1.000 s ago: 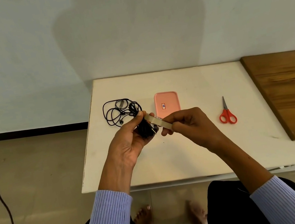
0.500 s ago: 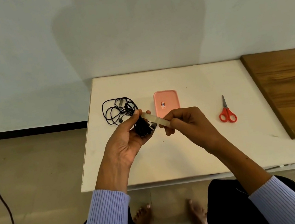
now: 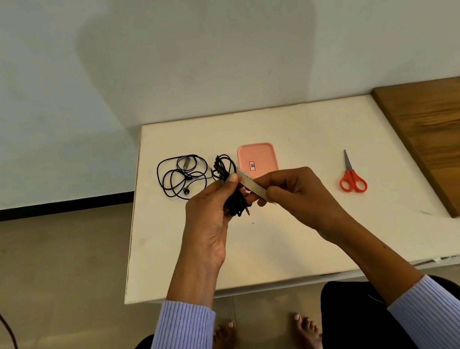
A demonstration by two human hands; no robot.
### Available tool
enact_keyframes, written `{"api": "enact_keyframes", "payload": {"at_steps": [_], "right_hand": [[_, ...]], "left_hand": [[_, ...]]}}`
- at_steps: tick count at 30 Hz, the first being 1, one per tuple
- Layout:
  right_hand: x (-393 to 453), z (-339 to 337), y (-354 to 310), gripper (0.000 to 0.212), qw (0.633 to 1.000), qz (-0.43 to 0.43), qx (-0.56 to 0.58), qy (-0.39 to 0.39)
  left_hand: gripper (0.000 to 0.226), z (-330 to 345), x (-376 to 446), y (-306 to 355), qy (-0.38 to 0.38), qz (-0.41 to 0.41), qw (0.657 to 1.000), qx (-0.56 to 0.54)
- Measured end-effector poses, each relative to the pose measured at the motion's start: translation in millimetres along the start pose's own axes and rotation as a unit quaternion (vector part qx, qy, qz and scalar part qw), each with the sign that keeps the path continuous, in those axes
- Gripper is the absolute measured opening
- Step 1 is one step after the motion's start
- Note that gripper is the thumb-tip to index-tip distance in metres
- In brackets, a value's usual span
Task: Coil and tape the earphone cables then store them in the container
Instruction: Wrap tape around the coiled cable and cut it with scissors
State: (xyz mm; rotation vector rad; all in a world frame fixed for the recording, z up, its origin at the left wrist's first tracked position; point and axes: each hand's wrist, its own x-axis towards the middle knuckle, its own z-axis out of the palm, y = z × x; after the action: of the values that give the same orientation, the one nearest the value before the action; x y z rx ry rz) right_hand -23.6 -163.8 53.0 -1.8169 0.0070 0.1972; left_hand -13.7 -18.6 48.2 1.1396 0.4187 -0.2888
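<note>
While left hand point(image 3: 211, 223) grips coiled black earphone cable bundle point(image 3: 231, 187) above white table point(image 3: 309, 237), thumb pressing on top, right hand point(image 3: 293, 194) pinches strip of beige tape point(image 3: 252, 186) stretched to bundle. Second black earphone cable point(image 3: 182, 177), loose, lies on table left of bundle. Pink rectangular lidded container point(image 3: 257, 159) just behind hands. Red-handled scissors point(image 3: 351, 176) to right, near brown wooden board point(image 3: 454, 142).
</note>
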Motion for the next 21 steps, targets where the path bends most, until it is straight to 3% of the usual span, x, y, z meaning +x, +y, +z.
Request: {"api": "enact_keyframes", "payload": {"at_steps": [6,12,21], "right_hand": [[-0.4,-1.3,0.1,0.033,1.000,0.009,0.006,0.022],[0.0,3.3,1.3,0.026,1.000,0.016,-0.016,0.021],[0.0,0.8,-0.4,0.029,0.999,-0.003,-0.030,-0.021]], "left_hand": [[0.011,0.7,-4.6,4.1,-0.034,-0.012,0.999,-0.012],[0.012,7.1,-5.5,-4.2,0.014,0.053,0.993,0.104],[0.009,2.8,-3.2,0.5,0.030,0.018,0.999,0.032]]}}
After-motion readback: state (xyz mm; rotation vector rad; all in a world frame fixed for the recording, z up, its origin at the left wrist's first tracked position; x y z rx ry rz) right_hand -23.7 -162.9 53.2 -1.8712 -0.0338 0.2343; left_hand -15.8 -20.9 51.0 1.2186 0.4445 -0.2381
